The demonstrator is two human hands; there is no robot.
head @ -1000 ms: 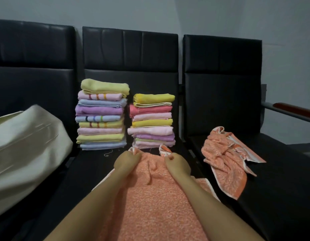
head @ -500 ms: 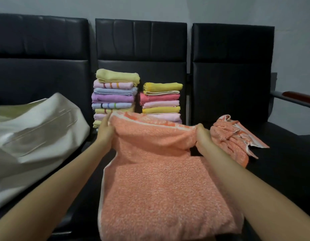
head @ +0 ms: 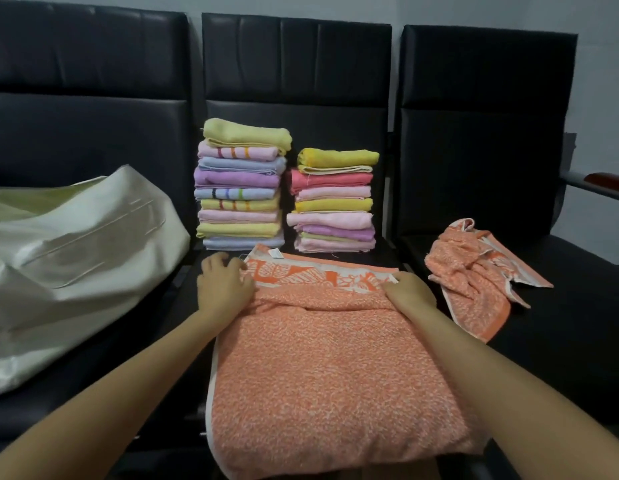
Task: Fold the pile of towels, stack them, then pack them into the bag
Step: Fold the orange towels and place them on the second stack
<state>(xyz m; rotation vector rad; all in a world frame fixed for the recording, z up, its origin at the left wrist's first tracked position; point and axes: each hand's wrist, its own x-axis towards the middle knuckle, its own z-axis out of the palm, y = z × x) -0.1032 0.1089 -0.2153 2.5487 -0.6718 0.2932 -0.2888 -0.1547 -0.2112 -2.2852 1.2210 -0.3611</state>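
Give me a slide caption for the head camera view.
Both hands flatten an orange towel before two folded stacks.

Two bare forearms, no sleeves; left hand (head: 223, 285), right hand (head: 410, 292) ungloved, no rings visible.

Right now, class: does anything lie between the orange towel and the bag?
Nothing visible does. Both hands, left and right, rest on the orange towel; only bare black seat separates it from the bag.
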